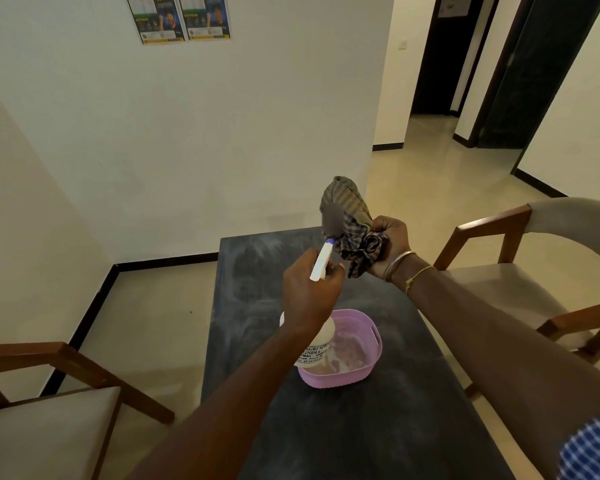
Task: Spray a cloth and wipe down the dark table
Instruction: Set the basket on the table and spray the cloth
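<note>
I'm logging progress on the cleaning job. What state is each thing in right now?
Spray bottle: held up in left hand, nozzle aimed at cloth.
Checked cloth: bunched in right hand, raised above table.
Dark table: smeared with pale streaks.
Purple basket: upright on table.

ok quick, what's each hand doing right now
Left hand: closed around the white plastic spray bottle, nozzle aimed at the cloth.
Right hand: closed on the bunched checked cloth, held above the dark table.
</note>
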